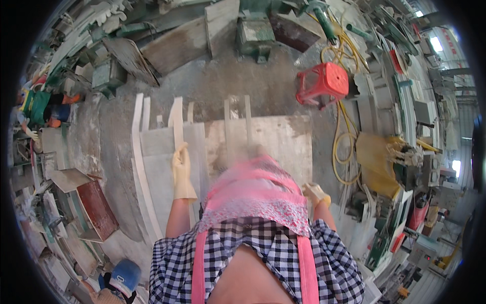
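Note:
My left hand, in a pale yellow rubber glove, is closed on the near end of a long white strip that points away from me. Beneath it lies a grey slab. My right hand, gloved the same way, is low beside the right edge of a pale, stained board. Its fingers are small and partly blurred, so I cannot tell whether they grip anything. A pink apron covers the middle of the board. Two narrow strips stick out past the board's far edge.
A red plastic stool stands at the far right, near a yellow hose on the floor. Slabs lean on green metal stands at the back. A person in green is at the left; another in a blue cap is lower left.

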Demonstrator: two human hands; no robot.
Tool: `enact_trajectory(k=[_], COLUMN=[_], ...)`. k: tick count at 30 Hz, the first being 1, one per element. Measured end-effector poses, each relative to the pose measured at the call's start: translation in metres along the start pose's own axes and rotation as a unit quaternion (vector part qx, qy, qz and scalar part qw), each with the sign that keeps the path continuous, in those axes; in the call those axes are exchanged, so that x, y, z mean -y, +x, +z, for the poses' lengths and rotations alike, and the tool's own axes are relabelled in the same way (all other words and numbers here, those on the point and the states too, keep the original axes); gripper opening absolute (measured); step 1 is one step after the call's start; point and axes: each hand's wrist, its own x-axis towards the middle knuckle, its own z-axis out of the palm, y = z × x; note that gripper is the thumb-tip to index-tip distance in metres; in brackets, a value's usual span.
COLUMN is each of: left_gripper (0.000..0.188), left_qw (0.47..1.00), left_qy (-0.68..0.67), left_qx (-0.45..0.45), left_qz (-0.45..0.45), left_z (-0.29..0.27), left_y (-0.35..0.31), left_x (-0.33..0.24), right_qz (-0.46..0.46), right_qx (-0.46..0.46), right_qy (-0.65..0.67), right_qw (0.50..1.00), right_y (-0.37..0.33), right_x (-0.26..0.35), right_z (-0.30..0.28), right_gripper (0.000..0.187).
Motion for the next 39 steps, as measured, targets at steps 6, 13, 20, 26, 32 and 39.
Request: enact_trajectory(k=[6,13,20,26,32,39], left_gripper=[0.021,0.019,0.032,0.042,0.055,0.047], left_qw=[0.998,0.995,0.981,0.912,0.912,0.912], left_qy=[-0.023,-0.021,0.107,0.394,0.398,0.319], left_qx=[0.055,0.101,0.075,0.016,0.081,0.253], left_qz=[0.005,-0.01,-0.141,-0.116,-0.066,-0.06], left_z=[0.032,0.116,0.186,0.243,0.325,0.418], left_y=[0.034,0.081,0.106,0.125,0.164,0.236], left_x=[-0.012,-0.031,-0.012,-0.045,-0.124,-0.163], right_qz=[0.054,0.027,0.029,-0.022,-0.001,-0.021], right_qx=[0.009,0.058,0.135,0.007,-0.024,-0.131], right_qy=[0.2,0.254,0.301,0.413,0.446,0.333], right_qw=[0.978,0.965,0.944,0.91,0.895,0.934], right_y=[0.0,0.098,0.212,0.261,0.297,0.314], right_x=[0.018,0.034,0.061,0.068,0.046,0.004], right_z=[-0.01,-0.057,-0.128,-0.224,-0.251,-0.222], right_gripper=[0.036,0.037,0.04,0.04,0.044,0.06])
